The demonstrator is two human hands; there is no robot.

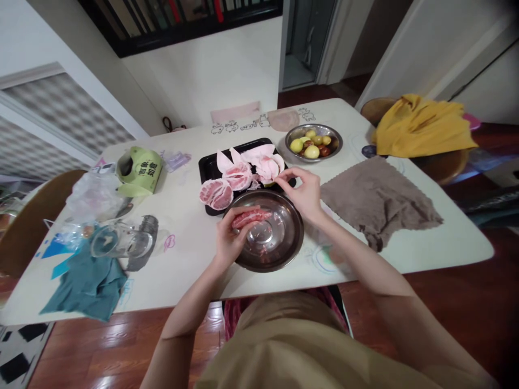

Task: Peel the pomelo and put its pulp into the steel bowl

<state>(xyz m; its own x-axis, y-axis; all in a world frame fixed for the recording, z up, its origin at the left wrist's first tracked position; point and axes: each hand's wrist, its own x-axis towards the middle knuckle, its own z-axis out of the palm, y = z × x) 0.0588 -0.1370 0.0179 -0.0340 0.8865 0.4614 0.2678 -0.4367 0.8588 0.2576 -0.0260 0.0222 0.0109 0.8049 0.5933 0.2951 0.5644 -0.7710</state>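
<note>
My left hand (233,233) is closed around a peeled red pomelo segment (251,216), held above a steel bowl (290,246) with small bits of pulp in it. My right hand (302,192) is at the near right side of the black tray (207,172), thumb and forefinger pinched together beside the pomelo peel (265,166). Whatever may be between those fingertips is too small to make out. On the tray, unpeeled pomelo pieces (217,194) lie at the left among pink-white peel.
Behind the tray stands a steel bowl of small fruit (311,152). A brown cloth (381,200) lies to the right. At the left are a clear glass jar (121,241) on its side, a teal cloth (89,286), a green paper bag (141,172) and a plastic bag (95,195).
</note>
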